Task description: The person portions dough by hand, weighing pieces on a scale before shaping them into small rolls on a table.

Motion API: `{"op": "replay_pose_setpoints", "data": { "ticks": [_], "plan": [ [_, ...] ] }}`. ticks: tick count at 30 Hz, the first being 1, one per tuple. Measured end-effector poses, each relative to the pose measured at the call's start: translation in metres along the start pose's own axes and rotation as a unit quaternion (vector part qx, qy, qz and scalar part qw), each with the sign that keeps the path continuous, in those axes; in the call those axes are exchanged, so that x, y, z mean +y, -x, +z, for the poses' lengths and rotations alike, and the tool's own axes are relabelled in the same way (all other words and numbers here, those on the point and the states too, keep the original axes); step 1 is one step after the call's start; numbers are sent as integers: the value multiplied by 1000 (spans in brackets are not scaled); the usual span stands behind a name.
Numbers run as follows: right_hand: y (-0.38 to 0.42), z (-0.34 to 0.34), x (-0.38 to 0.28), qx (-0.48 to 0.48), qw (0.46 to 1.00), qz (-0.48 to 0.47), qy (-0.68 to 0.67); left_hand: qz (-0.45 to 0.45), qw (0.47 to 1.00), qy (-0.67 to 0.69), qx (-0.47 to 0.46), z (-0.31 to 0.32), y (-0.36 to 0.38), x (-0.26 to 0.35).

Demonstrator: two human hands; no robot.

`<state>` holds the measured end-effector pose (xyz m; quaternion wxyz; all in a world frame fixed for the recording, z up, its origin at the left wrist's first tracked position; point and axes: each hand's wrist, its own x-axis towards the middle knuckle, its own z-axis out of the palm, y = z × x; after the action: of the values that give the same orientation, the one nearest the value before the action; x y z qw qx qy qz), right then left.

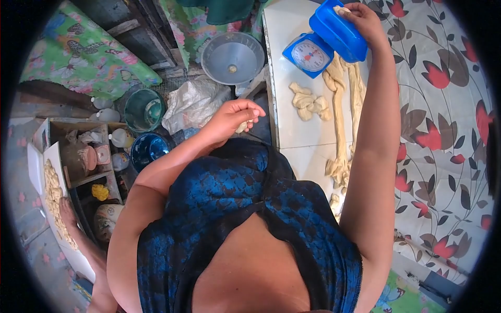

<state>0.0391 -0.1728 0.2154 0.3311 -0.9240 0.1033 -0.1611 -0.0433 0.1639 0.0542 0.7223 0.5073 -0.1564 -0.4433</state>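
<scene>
White-topped worktop (287,125) carries long, pale dough ropes (339,115), probably soft, weighty and stretchy, best supported along their length. Beside them is a blue scale (310,55); at its tray (334,28), the right hand (364,22) pinches a small dough lump (342,10), while the left hand (229,121) curls half-closed around a dough scrap (242,127).

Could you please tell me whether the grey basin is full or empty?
The grey basin is nearly empty: bare grey inside shows around one small pale lump.
</scene>
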Motion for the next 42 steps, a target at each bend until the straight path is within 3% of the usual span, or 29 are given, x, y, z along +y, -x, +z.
{"op": "replay_pose_setpoints", "data": {
  "ticks": [6, 8, 10, 20, 27, 34, 38, 40, 42],
  "plan": [
    [1, 2, 16, 14, 997, 22, 72, -2, 1000, -3, -5, 2, -1, 2],
    [-12, 4, 41, -51, 997, -8, 49, -4, 1000, -4, -7, 2, -1, 1],
    [-13, 3, 45, -46, 996, 3, 77, 0, 1000, -3, -7, 1, -1, 0],
    [16, 0, 7, 49, 994, -40, 92, 7, 1000, -11, -14, 3, 0, 0],
    [28, -13, -23, 60, 998, -24, -4, 7, 1000, -9, -10, 5, 1, 0],
    [40, -14, -39, 67, 997, -15, 26, -9, 1000, 4, -10, 6, 2, 1],
    [64, 6, -35, -46, 992, -74, -93, 14, 994, 110, -15, 5, 5, 1],
    [106, 39, -51, -195, 957, -195, -88, 77, 992, 99, -2, 3, 3, -4],
    [156, 77, -77, -258, 938, -224, -60, 90, 990, 107, 1, 0, 2, -4]
  ]
}}
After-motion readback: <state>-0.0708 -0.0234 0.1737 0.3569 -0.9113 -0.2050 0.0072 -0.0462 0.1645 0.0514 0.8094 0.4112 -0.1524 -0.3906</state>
